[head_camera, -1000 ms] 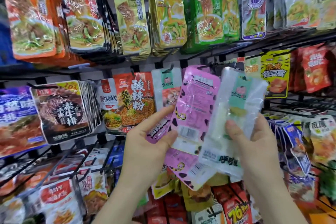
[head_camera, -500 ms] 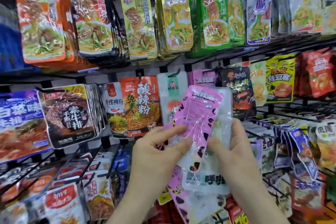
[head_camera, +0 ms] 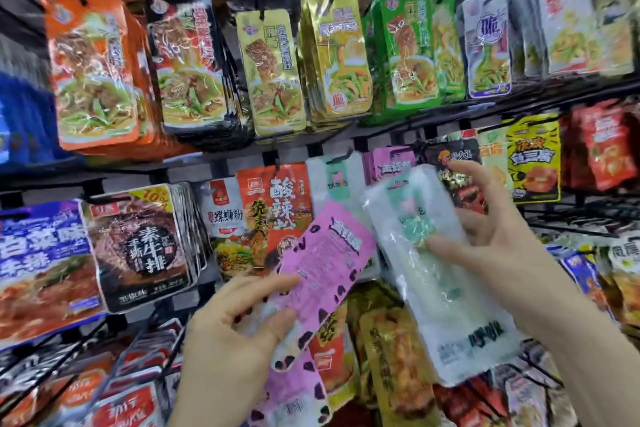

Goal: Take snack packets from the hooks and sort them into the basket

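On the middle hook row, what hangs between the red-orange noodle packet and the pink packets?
In the head view, a white packet with a green label hangs between the red-orange noodle packet and the hanging pink packets.

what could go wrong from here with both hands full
The right hand pins the white packet mainly with its thumb, fingers spread toward the hung black packet, so it may slip. The left hand grips the pink packet low down; it could tip out. No basket is in view.
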Demonstrator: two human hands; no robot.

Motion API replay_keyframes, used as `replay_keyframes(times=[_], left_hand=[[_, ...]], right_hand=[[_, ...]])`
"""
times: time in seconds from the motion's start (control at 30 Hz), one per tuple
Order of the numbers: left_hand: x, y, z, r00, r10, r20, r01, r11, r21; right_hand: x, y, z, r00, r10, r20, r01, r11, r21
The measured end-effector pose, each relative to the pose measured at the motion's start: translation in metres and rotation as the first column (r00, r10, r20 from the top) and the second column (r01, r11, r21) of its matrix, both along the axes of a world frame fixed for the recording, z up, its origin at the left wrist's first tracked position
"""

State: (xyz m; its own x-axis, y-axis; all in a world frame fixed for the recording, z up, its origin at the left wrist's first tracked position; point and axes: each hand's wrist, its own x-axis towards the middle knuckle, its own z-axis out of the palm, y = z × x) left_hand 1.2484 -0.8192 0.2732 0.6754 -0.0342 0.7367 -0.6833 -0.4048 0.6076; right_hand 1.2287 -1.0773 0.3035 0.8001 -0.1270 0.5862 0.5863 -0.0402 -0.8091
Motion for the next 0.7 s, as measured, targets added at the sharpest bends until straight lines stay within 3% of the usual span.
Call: replay_keyframes(times=[0.13,0.23,0.3,0.43,0.7], left_hand=[[-0.002,-0.004,0.003,0.994,0.086,0.061,-0.096,0.979,0.182],[0.0,-0.016,0.018,0.99,0.115,0.081,-0.138,0.907,0.398],[0.0,-0.027,0.028,0.989,0.135,0.066,-0.15,0.875,0.461],[0.002,-0.04,0.038,0.986,0.147,0.073,-0.164,0.866,0.472],[0.013,-0.034,0.033,0.992,0.101,-0.073,-0.067,0.925,0.374]], right_hand=[[0.016,0.005,0.01,0.976,-0.128,0.177,0.142,0.988,-0.066],[0.036,0.011,0.02,0.969,-0.116,0.217,0.124,0.992,-0.025],[0.049,0.017,0.03,0.967,-0.117,0.225,0.114,0.993,0.024],[0.07,0.024,0.042,0.969,-0.082,0.233,0.082,0.997,0.01],[0.094,0.027,0.047,0.957,-0.082,0.279,0.102,0.993,-0.056]])
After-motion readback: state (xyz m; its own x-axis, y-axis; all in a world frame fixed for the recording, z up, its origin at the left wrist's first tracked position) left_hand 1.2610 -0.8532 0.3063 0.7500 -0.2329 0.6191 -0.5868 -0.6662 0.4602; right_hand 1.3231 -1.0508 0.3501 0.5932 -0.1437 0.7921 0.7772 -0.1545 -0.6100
